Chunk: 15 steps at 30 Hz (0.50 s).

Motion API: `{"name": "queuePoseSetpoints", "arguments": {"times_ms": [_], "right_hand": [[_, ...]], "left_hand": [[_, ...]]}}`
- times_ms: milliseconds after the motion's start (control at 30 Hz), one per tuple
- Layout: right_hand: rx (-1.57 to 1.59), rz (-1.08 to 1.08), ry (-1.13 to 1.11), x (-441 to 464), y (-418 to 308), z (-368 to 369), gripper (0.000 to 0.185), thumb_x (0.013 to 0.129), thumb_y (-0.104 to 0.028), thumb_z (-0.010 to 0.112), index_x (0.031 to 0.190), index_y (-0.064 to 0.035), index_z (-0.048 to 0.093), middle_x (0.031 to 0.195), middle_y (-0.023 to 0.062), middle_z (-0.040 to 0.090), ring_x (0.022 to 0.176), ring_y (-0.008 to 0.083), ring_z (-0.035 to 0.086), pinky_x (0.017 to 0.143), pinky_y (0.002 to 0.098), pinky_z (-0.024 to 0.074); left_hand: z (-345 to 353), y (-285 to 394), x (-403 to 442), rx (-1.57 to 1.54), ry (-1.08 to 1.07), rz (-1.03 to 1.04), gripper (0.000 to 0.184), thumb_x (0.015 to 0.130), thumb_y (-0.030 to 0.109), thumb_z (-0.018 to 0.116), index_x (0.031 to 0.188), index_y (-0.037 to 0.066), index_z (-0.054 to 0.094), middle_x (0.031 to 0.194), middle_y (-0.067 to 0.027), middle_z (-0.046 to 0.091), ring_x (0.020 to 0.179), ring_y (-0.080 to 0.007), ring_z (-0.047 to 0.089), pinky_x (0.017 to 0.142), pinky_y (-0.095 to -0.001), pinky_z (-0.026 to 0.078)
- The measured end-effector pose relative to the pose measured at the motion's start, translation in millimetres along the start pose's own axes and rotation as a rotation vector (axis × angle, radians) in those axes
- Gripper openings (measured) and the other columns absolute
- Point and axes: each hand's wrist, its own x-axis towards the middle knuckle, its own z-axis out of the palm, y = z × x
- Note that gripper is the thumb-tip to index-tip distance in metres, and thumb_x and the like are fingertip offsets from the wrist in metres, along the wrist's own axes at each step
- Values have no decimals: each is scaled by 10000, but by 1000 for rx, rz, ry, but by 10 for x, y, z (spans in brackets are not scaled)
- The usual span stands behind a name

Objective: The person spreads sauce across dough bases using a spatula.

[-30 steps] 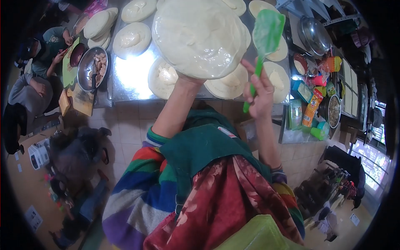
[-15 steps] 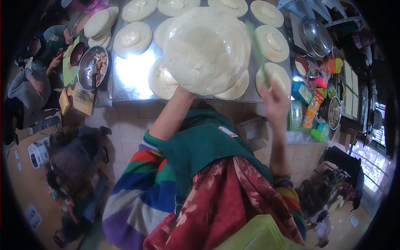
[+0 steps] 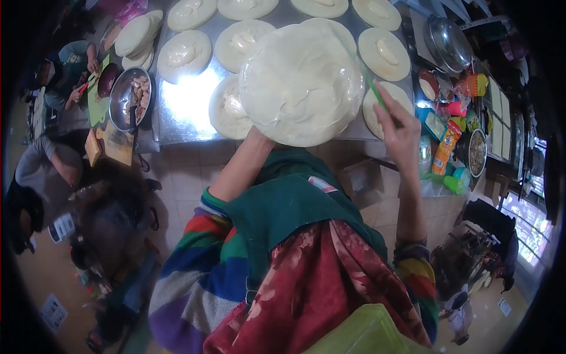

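A pale round flatbread (image 3: 298,97) with a glossy white spread over its top is held up above the front of the metal table (image 3: 183,109). My left hand (image 3: 261,139) supports it from below; its fingers are hidden under the bread. In my right hand (image 3: 401,133), closed fingers grip a green-handled spatula (image 3: 377,94), whose long thin blade lies along the bread's right edge. Around the held bread, similar rounds lie on the table, such as one bread with a blob of spread (image 3: 384,54) at the right and another round bread (image 3: 184,56) at the left.
A metal bowl of chopped pieces (image 3: 132,97) and a wooden cutting board (image 3: 115,141) stand at the left, near other people. Stacked pale rounds (image 3: 138,35) are at the back left. On the right are an orange packet (image 3: 446,147), a green cup (image 3: 454,184) and a pot (image 3: 473,156).
The held bread has shifted slightly right and toward me, and its spread shows more ridges. My right hand has moved up and right, the spatula tilting to the left.
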Motion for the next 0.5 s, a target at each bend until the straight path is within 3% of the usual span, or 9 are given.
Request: {"name": "queuePoseSetpoints", "arguments": {"times_ms": [100,167,200,267,367,467,500], "right_hand": [[-92,-148,-149,-215,156,208,363,860,-36,575,1215,-104,610,849,131,622,682,184,561,675,278,468],[-136,-255,-378,-549,-18,272,434,833,-60,619,1259,-133,576,737,90,553,627,227,568,598,335,468],[-118,-218,-471,-624,-111,269,414,835,-75,632,1244,-128,589,693,70,521,606,171,560,560,317,456],[-74,-213,-374,-564,71,176,375,849,-73,623,1223,-101,604,687,67,531,614,159,552,569,290,447],[-33,48,-23,-160,132,-136,326,903,-86,562,1225,-57,595,965,76,663,805,89,553,705,244,456],[-46,53,-30,-74,252,-79,323,900,-81,563,1221,-67,600,903,95,650,757,114,547,681,260,455],[-102,-31,-51,-224,249,24,333,882,-72,583,1215,-76,607,798,104,602,695,136,530,652,277,448]], "left_hand": [[17,-14,6,12,-2,-14,743,864,613,421,1424,137,313,1443,-126,359,1317,-344,353,1080,-559,283],[-10,11,-12,17,3,-21,745,862,615,422,1424,138,313,1444,-126,358,1317,-345,352,1080,-561,282],[-21,32,-34,22,4,-28,746,862,616,422,1424,138,313,1444,-126,357,1318,-345,351,1081,-562,281],[-1,22,4,29,4,-38,748,861,618,423,1424,139,314,1445,-126,356,1318,-346,350,1081,-563,279],[27,-1,41,38,-1,-57,750,859,620,424,1424,139,314,1446,-125,355,1319,-348,349,1082,-566,276],[40,-35,50,42,-1,-69,752,857,622,425,1424,140,315,1446,-125,355,1320,-349,348,1082,-568,274],[39,-32,49,36,-3,-66,752,857,622,425,1424,140,316,1446,-126,356,1319,-349,348,1082,-568,274]]}}
